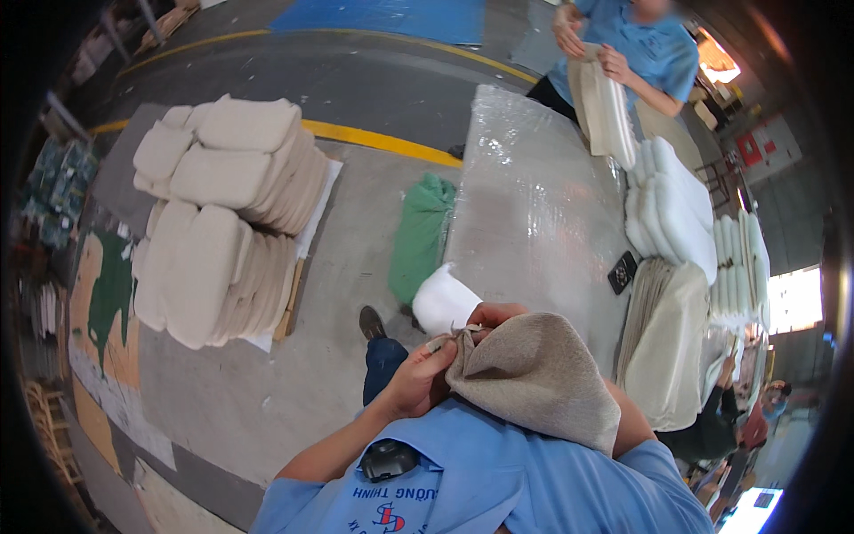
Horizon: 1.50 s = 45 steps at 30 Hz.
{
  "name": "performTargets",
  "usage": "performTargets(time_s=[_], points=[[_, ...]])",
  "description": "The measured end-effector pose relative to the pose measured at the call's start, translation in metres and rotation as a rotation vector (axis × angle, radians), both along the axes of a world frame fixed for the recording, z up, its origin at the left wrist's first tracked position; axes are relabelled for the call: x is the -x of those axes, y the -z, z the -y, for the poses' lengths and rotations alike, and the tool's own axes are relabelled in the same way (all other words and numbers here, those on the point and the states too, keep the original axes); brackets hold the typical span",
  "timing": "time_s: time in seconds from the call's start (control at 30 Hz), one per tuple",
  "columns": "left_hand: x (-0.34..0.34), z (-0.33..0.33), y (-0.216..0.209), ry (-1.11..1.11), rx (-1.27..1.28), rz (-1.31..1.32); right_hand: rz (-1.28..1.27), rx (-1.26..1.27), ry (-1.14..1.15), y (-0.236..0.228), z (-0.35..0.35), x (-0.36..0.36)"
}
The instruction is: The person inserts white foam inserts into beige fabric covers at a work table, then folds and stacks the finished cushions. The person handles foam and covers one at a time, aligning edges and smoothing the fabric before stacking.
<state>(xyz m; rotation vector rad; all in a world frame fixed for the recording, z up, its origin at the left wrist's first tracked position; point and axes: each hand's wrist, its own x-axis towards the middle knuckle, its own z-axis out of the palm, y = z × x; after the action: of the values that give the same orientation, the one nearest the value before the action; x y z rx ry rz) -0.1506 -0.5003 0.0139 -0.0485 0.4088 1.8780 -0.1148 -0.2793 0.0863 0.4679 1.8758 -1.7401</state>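
A beige-grey fabric cushion cover (538,378) is held up close in front of my chest. My left hand (420,381) is closed, with thumb and fingers pinching the gathered edge of the cover. Just beyond it, my right hand (495,315) grips the same edge; the cloth hides part of this hand. A white padded piece (442,301) shows past my hands, over the table's near left corner. Whether it is joined to the cover I cannot tell.
The table (543,205) is wrapped in clear film. On its right lie white pads (663,209), stacked covers (663,343) and a black device (622,271). A green sack (422,236) leans at its left. Cushion stacks (200,276) stand left. Opposite, a co-worker holds a cover (594,102).
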Motion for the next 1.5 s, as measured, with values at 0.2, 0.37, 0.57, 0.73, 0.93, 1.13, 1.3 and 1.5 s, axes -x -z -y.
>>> performTargets(time_s=[0.2,0.37,0.57,0.73,0.93,1.13,1.3,1.5], points=[[0.009,-0.008,0.014,-0.368,0.417,-0.209,-0.045,-0.235,-0.059,0.005,0.022,0.031],[0.022,-0.019,0.053,-0.532,0.809,-0.437,-0.447,-0.708,-0.238,0.038,0.035,0.058],[0.038,-0.031,0.102,-0.563,1.045,-0.616,-0.438,-0.637,-0.211,0.054,0.035,0.085],[0.040,-0.053,0.143,-0.644,0.864,-0.452,-0.402,-0.534,-0.136,0.091,0.022,0.100],[0.038,-0.075,0.177,-0.587,0.853,-0.365,-0.298,-0.444,-0.116,0.134,-0.019,0.118],[0.040,-0.087,0.191,-0.619,0.856,-0.429,-0.201,-0.421,-0.284,0.153,-0.052,0.128],[0.043,-0.083,0.168,-0.639,0.875,-0.386,0.013,-0.401,-0.351,0.120,-0.039,0.138],[0.046,-0.090,0.177,-0.567,0.980,-0.480,-0.236,-0.369,-0.250,0.143,-0.046,0.127]])
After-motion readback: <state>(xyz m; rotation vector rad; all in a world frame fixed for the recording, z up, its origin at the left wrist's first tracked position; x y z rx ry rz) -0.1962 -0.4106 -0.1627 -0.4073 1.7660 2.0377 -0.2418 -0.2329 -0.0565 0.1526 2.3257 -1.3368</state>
